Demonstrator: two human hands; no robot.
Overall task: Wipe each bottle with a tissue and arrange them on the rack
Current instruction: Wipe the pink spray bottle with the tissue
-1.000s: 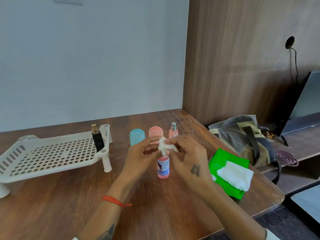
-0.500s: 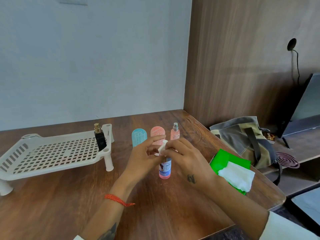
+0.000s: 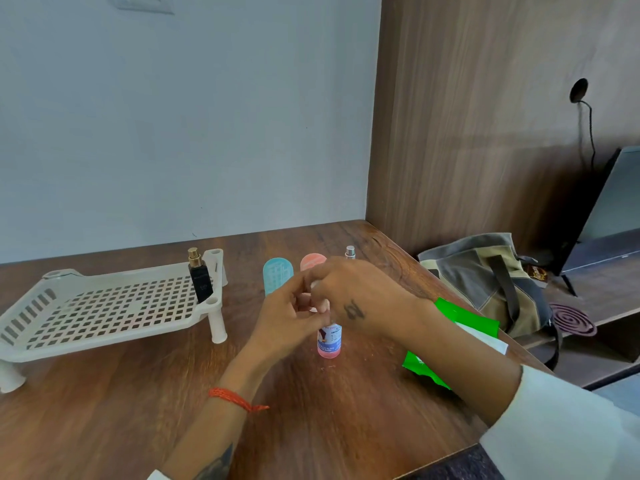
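Observation:
A small pink bottle (image 3: 330,344) with a white and blue label stands upright on the wooden table. My left hand (image 3: 290,317) and my right hand (image 3: 360,299) meet over its top, fingers curled round a small white tissue (image 3: 314,285) that is mostly hidden. The white slotted rack (image 3: 100,313) stands at the left with a black perfume bottle (image 3: 200,278) at its right end. Behind my hands stand a blue bottle (image 3: 277,277), a pink one (image 3: 311,262) and the silver cap of a spray bottle (image 3: 350,251).
A green tissue pack (image 3: 446,337) with a white tissue on it lies at the table's right edge, partly under my right forearm. A grey and tan bag (image 3: 485,278) and a mosquito coil (image 3: 571,319) sit on a lower shelf to the right.
My right hand has closed further over the bottle's top, and the tissue that stuck out above the fingers is now nearly covered. The bottle has stayed in place.

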